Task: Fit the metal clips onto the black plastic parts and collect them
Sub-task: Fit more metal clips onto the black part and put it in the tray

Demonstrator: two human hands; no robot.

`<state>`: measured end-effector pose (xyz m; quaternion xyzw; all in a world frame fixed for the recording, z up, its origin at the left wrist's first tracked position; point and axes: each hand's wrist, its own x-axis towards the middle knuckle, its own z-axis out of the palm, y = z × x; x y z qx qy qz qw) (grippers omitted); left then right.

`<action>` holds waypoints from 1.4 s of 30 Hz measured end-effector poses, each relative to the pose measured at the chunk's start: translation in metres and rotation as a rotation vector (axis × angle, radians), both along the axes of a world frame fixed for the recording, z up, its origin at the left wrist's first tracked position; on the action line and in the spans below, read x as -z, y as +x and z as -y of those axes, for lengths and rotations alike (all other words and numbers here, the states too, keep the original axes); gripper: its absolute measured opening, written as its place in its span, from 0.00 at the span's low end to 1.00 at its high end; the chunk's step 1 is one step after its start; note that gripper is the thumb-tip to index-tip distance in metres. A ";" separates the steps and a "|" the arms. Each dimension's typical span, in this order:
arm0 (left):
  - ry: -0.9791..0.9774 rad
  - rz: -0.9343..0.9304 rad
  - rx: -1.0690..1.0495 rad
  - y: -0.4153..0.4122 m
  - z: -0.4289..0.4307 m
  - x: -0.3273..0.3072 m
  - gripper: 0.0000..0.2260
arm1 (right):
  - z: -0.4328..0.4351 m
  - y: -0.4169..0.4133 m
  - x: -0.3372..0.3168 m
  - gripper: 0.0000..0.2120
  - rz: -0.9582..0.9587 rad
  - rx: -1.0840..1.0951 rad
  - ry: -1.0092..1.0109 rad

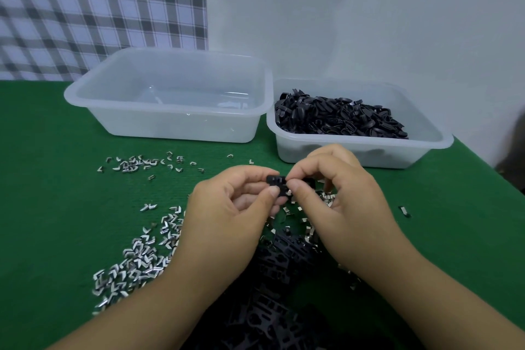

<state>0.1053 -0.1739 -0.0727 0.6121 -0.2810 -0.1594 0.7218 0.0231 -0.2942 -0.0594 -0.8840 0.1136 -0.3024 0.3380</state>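
Black plastic part (276,181) sits pinched between both thumbs and forefingers, left hand (227,207) and right hand (341,193) closed on it above scattered metal clips (136,261).

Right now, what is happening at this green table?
A person holds one small black plastic part between the left hand and the right hand, above the green table. Loose metal clips lie scattered below. The right tub holds many black pieces; the left tub looks almost empty.
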 end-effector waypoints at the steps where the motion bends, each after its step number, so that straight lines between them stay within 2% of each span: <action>1: -0.009 0.003 0.002 -0.001 0.000 -0.001 0.12 | 0.000 0.000 -0.001 0.06 -0.012 0.006 0.007; 7: -0.014 0.032 -0.023 -0.003 0.000 -0.002 0.14 | -0.004 0.003 -0.003 0.06 0.007 -0.003 -0.051; 12: -0.020 -0.009 -0.130 0.004 -0.001 0.000 0.10 | 0.005 -0.004 -0.005 0.06 0.050 0.019 -0.091; 18: 0.025 0.048 -0.193 0.006 -0.001 0.002 0.14 | 0.012 -0.007 0.004 0.06 -0.276 -0.099 -0.335; 21: 0.035 0.048 -0.196 0.007 -0.001 0.003 0.13 | 0.009 -0.004 0.004 0.08 -0.330 -0.163 -0.428; 25: 0.046 0.040 -0.202 0.007 0.000 0.005 0.12 | 0.009 -0.001 0.002 0.05 -0.369 -0.185 -0.472; 27: 0.048 0.035 -0.209 0.008 0.000 0.005 0.12 | 0.009 -0.001 0.003 0.03 -0.360 -0.198 -0.446; 31: 0.071 0.041 -0.227 0.009 0.001 0.007 0.11 | 0.011 -0.004 0.005 0.06 -0.208 -0.083 -0.221; 36: 0.094 0.058 -0.206 0.009 0.001 0.008 0.13 | 0.009 -0.002 0.006 0.15 0.020 -0.053 -0.066; 42: 0.163 0.114 -0.148 0.009 0.000 0.011 0.13 | 0.007 -0.003 0.006 0.12 0.129 0.028 0.000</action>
